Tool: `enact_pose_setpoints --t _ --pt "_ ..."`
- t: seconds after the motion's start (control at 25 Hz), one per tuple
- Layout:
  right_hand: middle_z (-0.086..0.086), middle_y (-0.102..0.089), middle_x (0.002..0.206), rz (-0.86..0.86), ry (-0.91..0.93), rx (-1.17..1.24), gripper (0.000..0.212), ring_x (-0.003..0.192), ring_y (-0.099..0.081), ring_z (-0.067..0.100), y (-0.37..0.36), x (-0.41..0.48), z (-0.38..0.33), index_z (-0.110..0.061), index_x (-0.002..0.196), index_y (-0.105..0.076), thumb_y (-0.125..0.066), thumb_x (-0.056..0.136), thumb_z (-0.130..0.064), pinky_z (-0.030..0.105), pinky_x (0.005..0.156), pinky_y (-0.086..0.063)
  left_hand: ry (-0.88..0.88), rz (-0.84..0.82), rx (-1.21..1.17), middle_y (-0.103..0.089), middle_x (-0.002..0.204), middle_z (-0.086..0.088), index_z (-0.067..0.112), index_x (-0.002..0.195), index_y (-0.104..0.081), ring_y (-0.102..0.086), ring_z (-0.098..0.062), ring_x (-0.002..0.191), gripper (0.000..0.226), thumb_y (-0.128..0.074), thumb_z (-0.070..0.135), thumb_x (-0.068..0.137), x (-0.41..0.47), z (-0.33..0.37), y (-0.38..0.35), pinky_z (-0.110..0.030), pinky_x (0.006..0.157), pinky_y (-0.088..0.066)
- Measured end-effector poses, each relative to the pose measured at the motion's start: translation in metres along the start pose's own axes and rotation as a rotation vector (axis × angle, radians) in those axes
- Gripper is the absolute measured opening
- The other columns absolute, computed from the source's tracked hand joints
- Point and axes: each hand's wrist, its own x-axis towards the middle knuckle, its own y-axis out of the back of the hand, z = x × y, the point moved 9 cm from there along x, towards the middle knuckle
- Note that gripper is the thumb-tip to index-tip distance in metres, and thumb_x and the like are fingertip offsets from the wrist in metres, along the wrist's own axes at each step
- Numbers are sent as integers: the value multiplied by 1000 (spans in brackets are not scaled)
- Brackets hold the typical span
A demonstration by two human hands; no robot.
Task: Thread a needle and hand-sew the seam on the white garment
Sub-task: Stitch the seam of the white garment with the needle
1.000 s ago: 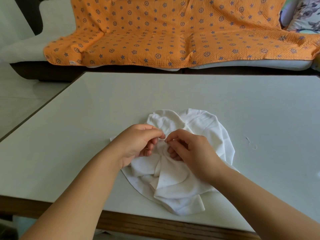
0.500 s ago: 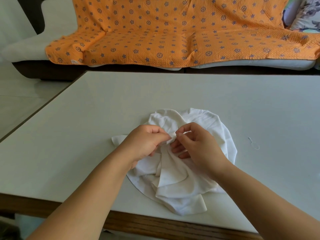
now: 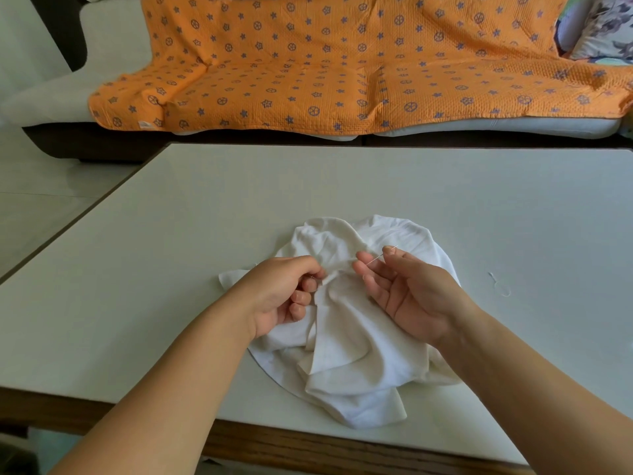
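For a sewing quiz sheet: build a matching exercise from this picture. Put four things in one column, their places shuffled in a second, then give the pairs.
Things
1. needle
2. white garment
3. loose thread
4. orange blanket

Places
A. draped over the sofa
B. alone on the table, right of the garment
C. pinched by the right hand
D. bunched on the table, a fold pinched by the left hand

Pairs: 1-C, 2-D, 3-B, 4-A
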Motion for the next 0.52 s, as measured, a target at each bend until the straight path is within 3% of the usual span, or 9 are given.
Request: enact_pose_setpoints --t 0.16,0.28,0.36,0.52 --pt "13 -71 75 12 30 -5 26 70 -74 22 3 3 -3 -11 79 -53 -42 102 -5 29 65 -62 -35 1 64 -40 61 3 19 70 -51 -30 -8 47 20 -61 13 86 4 4 4 -19 41 -28" --pt "13 -70 74 11 46 -3 27 70 -74 23 3 3 -4 -11 79 -54 -42 102 -4 28 65 -62 -82 -1 146 -41 60 3 12 84 -65 -35 -8 48 4 -68 10 86 1 6 1 -19 42 -35" --pt "13 -70 74 14 49 -4 27 69 -73 23 3 3 -5 -11 79 -54 -42 102 -3 28 64 -61 -78 13 165 -44 58 4 4 97 -71 -37 -6 46 12 -70 9 86 1 5 1 -18 43 -37" --pt "13 -69 74 19 52 -2 27 68 -73 22 4 2 -6 -10 79 -54 -41 102 -3 27 62 -61 -74 12 167 -46 54 6 5 94 -73 -38 -6 46 10 -72 10 85 1 5 2 -18 43 -38"
